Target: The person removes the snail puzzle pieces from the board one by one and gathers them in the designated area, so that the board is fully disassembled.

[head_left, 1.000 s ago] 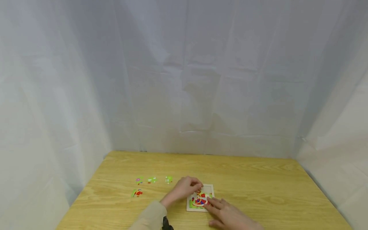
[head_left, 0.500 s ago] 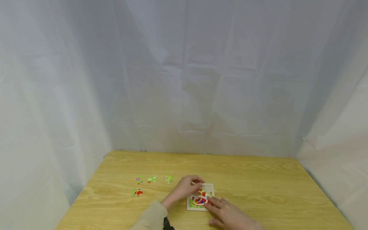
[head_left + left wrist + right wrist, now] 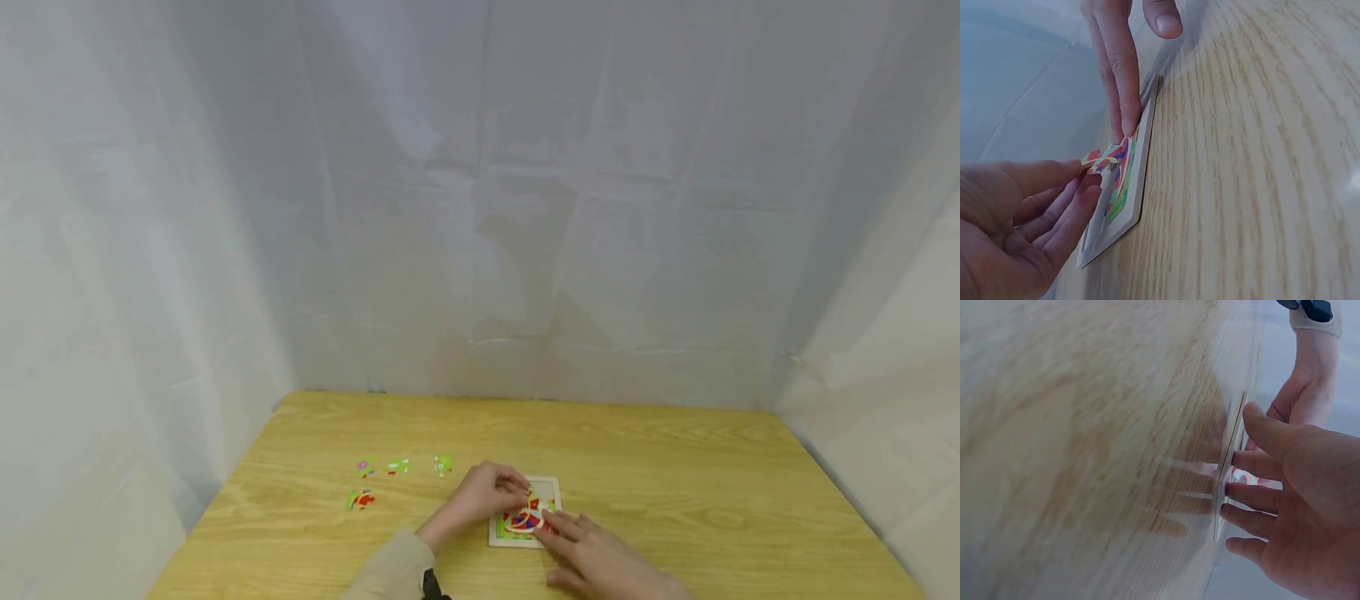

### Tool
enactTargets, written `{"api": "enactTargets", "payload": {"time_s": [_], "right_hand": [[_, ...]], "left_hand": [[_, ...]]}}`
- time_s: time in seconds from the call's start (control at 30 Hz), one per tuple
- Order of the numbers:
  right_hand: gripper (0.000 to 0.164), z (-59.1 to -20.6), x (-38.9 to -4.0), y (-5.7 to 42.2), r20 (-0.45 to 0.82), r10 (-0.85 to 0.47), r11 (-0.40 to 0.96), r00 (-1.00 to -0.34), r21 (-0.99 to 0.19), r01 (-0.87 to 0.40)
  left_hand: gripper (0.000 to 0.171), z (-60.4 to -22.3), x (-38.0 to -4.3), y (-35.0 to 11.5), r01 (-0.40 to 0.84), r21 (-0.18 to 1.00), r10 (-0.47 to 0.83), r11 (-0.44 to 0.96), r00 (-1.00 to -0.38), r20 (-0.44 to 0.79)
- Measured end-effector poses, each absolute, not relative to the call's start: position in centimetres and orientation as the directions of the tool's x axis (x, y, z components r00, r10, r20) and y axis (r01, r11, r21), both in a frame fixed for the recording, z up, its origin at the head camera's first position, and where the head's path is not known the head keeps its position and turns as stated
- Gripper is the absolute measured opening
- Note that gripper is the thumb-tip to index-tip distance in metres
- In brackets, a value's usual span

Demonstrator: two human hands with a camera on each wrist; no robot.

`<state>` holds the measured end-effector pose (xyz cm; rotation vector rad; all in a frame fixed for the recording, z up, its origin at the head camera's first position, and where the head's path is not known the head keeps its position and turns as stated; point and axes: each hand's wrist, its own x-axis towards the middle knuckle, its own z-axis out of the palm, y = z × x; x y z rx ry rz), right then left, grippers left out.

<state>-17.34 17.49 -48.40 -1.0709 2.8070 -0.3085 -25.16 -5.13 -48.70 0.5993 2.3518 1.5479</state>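
Observation:
A small square jigsaw puzzle with a pale wooden frame lies on the table, partly filled with a red, green and blue picture. My left hand is over its left side. In the left wrist view, that hand's thumb and fingers pinch a red and yellow puzzle piece, held tilted at the filled part. My right hand rests straight fingers on the puzzle's right side; the right wrist view shows them spread across the frame edge. The hands hide parts of the picture.
Several loose puzzle pieces lie to the left on the wooden table, among them a green and white piece and a red and green piece. A pale curtain hangs behind the table and along its sides.
My left hand's fingers have shifted slightly over the puzzle, still pinching the piece. The right hand stays in place on the frame, and the loose pieces lie as before.

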Motion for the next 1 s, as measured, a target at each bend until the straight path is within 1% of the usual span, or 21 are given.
{"api": "enactTargets", "payload": {"time_s": [0.1, 0.23, 0.4, 0.6, 0.77, 1.0], "right_hand": [[0.062, -48.5, -17.4, 17.5, -0.039, -0.673, 0.726, -0.739, -0.229, -0.649], [0.062, -48.5, -17.4, 17.4, -0.044, -0.674, 0.725, -0.737, -0.225, -0.65], [0.062, -48.5, -17.4, 17.4, -0.035, -0.68, 0.722, -0.732, -0.207, -0.66], [0.062, -48.4, -17.5, 17.3, -0.084, -0.672, 0.732, -0.736, -0.231, -0.641], [0.063, -48.5, -17.5, 17.3, -0.094, -0.663, 0.739, -0.743, -0.24, -0.629], [0.062, -48.6, -17.6, 17.4, -0.091, -0.66, 0.743, -0.746, -0.227, -0.629]], "left_hand": [[0.013, -48.7, -25.0, -5.2, 0.192, 0.917, 0.454, 0.35, -0.891, 0.014], [0.013, -48.6, -25.0, -5.3, 0.224, 0.907, 0.423, 0.358, -0.904, 0.057], [0.014, -48.4, -25.0, -5.7, 0.244, 0.909, 0.418, 0.339, -0.904, 0.087], [0.017, -48.4, -25.1, -6.5, 0.229, 0.922, 0.395, 0.312, -0.914, 0.093], [0.021, -48.4, -25.0, -7.4, 0.213, 0.933, 0.379, 0.29, -0.921, 0.092], [0.022, -48.6, -24.9, -8.6, 0.203, 0.945, 0.353, 0.256, -0.93, 0.104]]}}
